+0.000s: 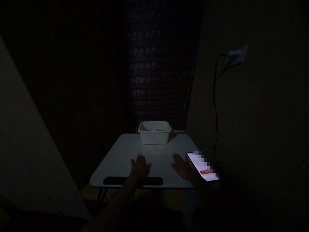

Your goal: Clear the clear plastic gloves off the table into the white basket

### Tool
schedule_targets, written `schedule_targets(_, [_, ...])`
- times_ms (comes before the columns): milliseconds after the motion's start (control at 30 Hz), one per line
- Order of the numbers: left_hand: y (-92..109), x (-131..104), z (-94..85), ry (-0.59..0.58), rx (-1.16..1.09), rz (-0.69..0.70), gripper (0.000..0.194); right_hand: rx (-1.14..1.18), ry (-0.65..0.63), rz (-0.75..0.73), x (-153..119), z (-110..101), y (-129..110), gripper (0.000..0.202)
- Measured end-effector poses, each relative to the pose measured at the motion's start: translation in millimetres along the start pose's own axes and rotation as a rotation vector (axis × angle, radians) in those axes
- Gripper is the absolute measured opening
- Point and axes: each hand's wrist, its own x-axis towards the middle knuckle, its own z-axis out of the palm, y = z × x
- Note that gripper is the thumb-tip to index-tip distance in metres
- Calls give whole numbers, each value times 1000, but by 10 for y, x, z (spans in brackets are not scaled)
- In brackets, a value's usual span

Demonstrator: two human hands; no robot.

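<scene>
In dim light, my left hand (140,167) lies palm down on a white folding table (111,161), fingers spread, with nothing in it. Its wrist crosses above a long black strip (116,181) along the table's front edge. My right hand (181,166) rests palm down on the table's right part, fingers spread and holding nothing. A phone with a lit screen (199,163) lies just right of that hand, at the table's right edge. Beyond both hands, a white plastic tub (154,137) stands at the back; its contents are too dark to make out.
Behind the table hangs a dark patterned blind (154,74) with a looped cord. On the right wall, a black cable (214,96) runs down from a wall socket (236,56). A pale panel (29,138) slants down at the left.
</scene>
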Motion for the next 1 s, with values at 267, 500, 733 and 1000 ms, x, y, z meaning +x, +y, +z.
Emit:
schedule_targets(267, [283, 54, -130, 15, -35, 149, 50, 60, -30, -81, 120, -96, -297, 50])
schedule_targets(500, [471, 41, -15, 52, -56, 247, 48, 87, -76, -126, 94, -33, -392, 52])
schedule_targets(733, [403, 22, -12, 52, -63, 203, 52, 60, -54, -57, 54, -48, -201, 51])
schedule_targets(1000, [250, 46, 7, 26, -58, 125, 55, -12, -30, 48, 35, 7, 58, 49])
